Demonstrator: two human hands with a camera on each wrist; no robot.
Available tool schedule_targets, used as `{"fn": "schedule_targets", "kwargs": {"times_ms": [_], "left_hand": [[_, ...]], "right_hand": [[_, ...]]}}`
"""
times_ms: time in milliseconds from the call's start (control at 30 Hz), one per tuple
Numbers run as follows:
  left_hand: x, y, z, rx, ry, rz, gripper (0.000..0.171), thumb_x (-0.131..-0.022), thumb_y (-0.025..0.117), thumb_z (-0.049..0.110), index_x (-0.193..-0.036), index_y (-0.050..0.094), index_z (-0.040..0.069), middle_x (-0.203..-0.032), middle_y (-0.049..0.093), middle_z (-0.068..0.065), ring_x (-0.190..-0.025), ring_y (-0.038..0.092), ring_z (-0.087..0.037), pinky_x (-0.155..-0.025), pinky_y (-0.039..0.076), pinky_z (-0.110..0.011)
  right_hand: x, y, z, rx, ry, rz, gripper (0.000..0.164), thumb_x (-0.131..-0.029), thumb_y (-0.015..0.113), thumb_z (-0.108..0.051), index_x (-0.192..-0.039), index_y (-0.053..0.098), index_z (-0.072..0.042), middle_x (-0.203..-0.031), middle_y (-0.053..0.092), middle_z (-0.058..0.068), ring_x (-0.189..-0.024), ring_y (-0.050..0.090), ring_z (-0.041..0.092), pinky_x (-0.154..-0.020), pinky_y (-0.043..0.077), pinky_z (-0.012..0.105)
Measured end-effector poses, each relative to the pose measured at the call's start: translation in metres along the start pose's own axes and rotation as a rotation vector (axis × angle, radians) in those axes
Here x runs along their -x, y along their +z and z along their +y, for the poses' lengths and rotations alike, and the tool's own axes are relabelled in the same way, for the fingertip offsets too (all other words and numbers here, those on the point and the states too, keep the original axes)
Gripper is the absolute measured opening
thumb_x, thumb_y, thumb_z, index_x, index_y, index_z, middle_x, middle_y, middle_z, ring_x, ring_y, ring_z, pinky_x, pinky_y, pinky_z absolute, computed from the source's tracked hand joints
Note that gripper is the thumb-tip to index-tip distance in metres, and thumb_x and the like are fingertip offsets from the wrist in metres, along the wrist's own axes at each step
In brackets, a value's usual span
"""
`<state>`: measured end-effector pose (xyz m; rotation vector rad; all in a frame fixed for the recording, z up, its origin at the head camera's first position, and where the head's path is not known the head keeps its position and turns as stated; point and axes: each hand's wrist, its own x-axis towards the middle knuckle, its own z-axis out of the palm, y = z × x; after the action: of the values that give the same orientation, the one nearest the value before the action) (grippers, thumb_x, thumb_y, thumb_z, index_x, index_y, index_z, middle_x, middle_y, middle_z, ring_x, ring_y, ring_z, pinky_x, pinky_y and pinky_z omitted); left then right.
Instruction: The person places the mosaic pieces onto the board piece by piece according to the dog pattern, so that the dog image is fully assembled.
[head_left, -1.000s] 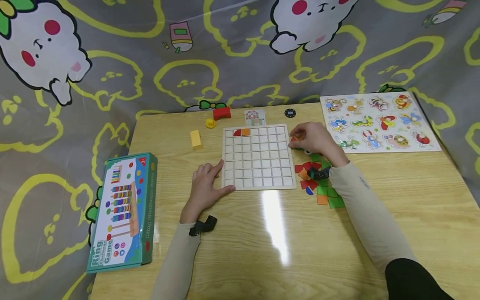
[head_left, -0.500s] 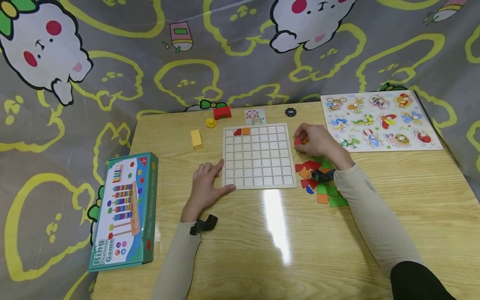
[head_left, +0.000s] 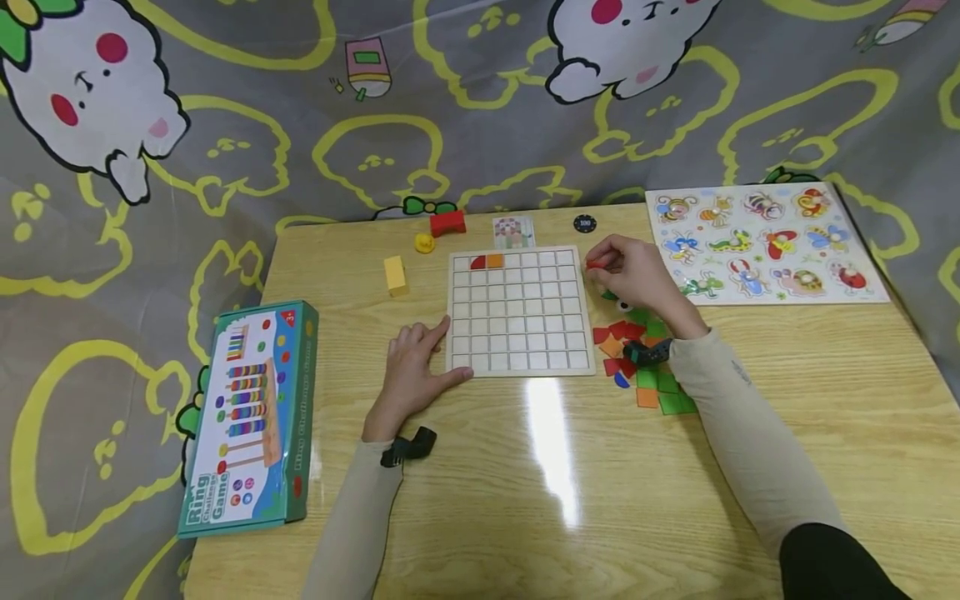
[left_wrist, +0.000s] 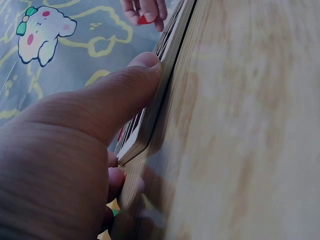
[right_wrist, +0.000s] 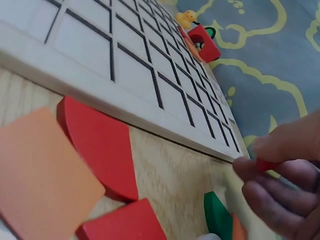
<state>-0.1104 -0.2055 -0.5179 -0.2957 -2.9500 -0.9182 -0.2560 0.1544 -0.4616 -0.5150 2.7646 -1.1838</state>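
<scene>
A wooden grid board (head_left: 522,329) lies mid-table, with a red quarter-round tile (head_left: 478,263) and an orange square tile (head_left: 495,262) side by side in its top row. My left hand (head_left: 412,375) rests at the lower left corner, its thumb along the front edge and index finger against the left side. Beyond the board's upper right edge, my right hand (head_left: 628,268) pinches a small red tile (right_wrist: 265,165) between thumb and fingers, which hide most of its shape. Below that hand, loose red, orange and green tiles (head_left: 667,382) are spread beside the board.
A picture card (head_left: 513,232) and a black chip (head_left: 585,223) lie behind the board. To the left are a yellow block (head_left: 394,276), a yellow duck (head_left: 424,242) and a red block (head_left: 447,223). A ring game box (head_left: 247,421) stands far left; an insect puzzle (head_left: 765,242) lies right.
My right hand has drawn slightly right from the board's edge, then its fingertips rose a little, keeping hold of the red tile. The left hand stays at the corner.
</scene>
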Motion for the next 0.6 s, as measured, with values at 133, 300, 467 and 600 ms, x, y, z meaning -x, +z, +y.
{"fn": "schedule_targets", "kwargs": {"times_ms": [133,300,467,600], "left_hand": [[0.0,-0.001,0.0,0.003,-0.004,-0.001,0.095,-0.075,0.077,0.062,-0.151,0.042,0.017,-0.09,0.042,0.003,-0.085,0.032,-0.017,-0.077,0.021,-0.033],[0.0,-0.002,0.001,0.003,-0.009,-0.002,0.095,-0.075,0.078,0.061,-0.151,0.042,0.017,-0.09,0.043,0.002,-0.085,0.032,-0.017,-0.077,0.022,-0.033],[0.0,-0.003,0.002,0.007,-0.003,0.004,0.095,-0.075,0.079,0.06,-0.15,0.043,0.016,-0.09,0.043,0.002,-0.085,0.033,-0.018,-0.077,0.022,-0.034],[-0.001,-0.003,0.001,0.002,0.0,0.001,0.095,-0.075,0.077,0.062,-0.15,0.043,0.016,-0.09,0.042,0.003,-0.085,0.033,-0.017,-0.078,0.022,-0.033]], "right_hand": [[-0.002,0.002,0.002,-0.073,0.015,0.074,0.017,-0.088,0.075,-0.015,-0.101,0.069,-0.006,-0.095,0.068,0.01,-0.078,0.067,0.013,-0.061,0.05,0.016],[-0.006,0.007,0.001,-0.107,0.005,0.178,0.02,-0.085,0.079,-0.021,-0.099,0.073,-0.007,-0.093,0.072,0.01,-0.071,0.066,0.006,-0.06,0.049,0.015],[-0.015,0.014,-0.004,-0.074,-0.061,0.251,0.021,-0.089,0.075,-0.02,-0.107,0.078,-0.011,-0.101,0.075,0.008,-0.077,0.063,-0.001,-0.066,0.046,0.012],[-0.023,0.018,-0.013,-0.029,-0.095,0.226,0.023,-0.096,0.065,-0.017,-0.116,0.075,-0.013,-0.11,0.074,0.008,-0.067,0.059,0.01,-0.058,0.04,0.017]]}}
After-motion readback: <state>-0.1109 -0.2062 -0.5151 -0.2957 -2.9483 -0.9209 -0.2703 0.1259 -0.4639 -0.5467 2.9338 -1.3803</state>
